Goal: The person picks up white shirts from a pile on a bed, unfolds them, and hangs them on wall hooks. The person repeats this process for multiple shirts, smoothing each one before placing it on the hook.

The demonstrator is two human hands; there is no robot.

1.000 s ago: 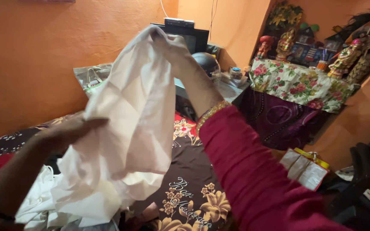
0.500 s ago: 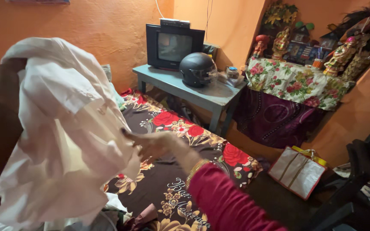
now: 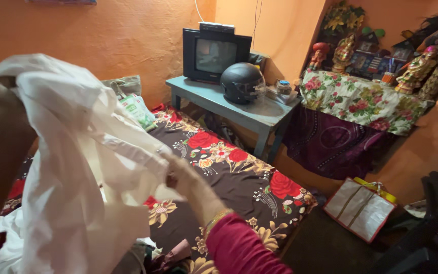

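1. The left hand [image 3: 1,99] is raised at the left of the view and grips the top of a white garment [image 3: 72,172], its fingers largely wrapped in the cloth.
2. The right hand [image 3: 181,175] pinches an edge of the same garment lower down, near the middle of the view; a red sleeve [image 3: 239,251] and gold bangles [image 3: 213,221] show at the wrist.
3. The garment hangs stretched between both hands, above a bed covered with a brown floral bedspread [image 3: 239,175].
4. Beyond the bed stands a blue-grey table [image 3: 259,114] bearing a small television [image 3: 215,53] and a black helmet [image 3: 243,82].
5. A flat bag [image 3: 358,208] leans on the floor to the right.
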